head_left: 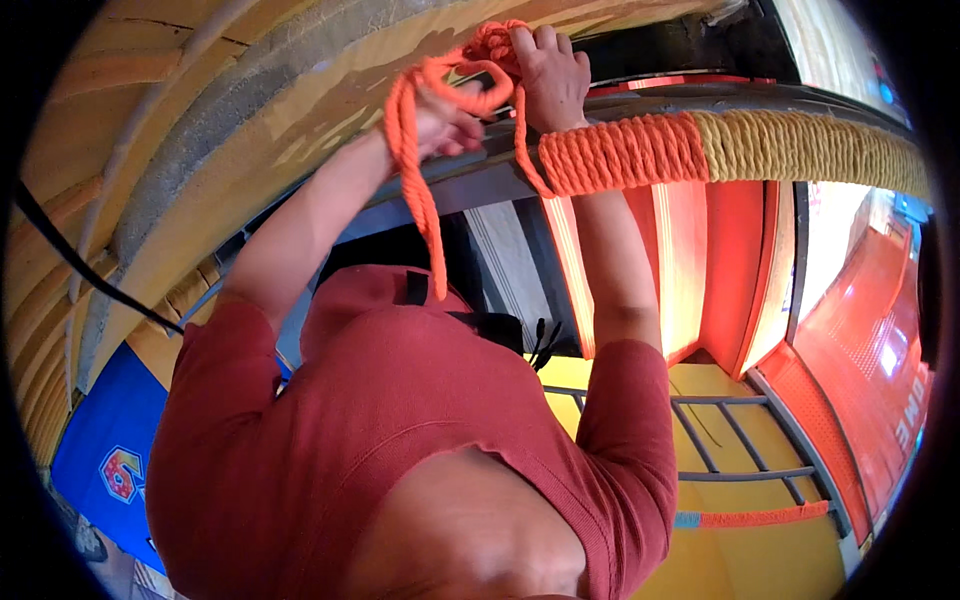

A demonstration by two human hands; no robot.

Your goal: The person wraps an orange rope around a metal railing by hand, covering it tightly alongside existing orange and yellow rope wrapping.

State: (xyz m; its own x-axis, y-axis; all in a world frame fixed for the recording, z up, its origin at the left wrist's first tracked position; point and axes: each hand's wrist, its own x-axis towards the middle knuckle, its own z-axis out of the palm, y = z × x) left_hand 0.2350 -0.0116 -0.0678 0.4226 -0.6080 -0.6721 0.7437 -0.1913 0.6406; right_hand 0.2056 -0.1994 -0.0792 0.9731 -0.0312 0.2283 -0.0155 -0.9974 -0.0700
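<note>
Thick orange rope (420,205) hangs in a loop over my left hand (445,122), its loose end dangling in front of my red top. The fingers of that hand are curled and slightly blurred at the loop, partly covered by the strands. Up beside it, my right hand (552,78) is closed on a bunched coil (495,45) of the same rope. One strand drops from the coil to the curved bar just below, where tight orange wrapping (622,155) meets a yellow-tan wrapped stretch (815,150). My right forearm passes behind the bar.
A ribbed tan curved wall (150,190) rises on the left, with a black cable (90,265) across it. Red and white striped panels (690,270) stand beyond the bar. Lower right is a grey metal ladder-like frame (745,440) over yellow surface; a blue panel (105,450) lies lower left.
</note>
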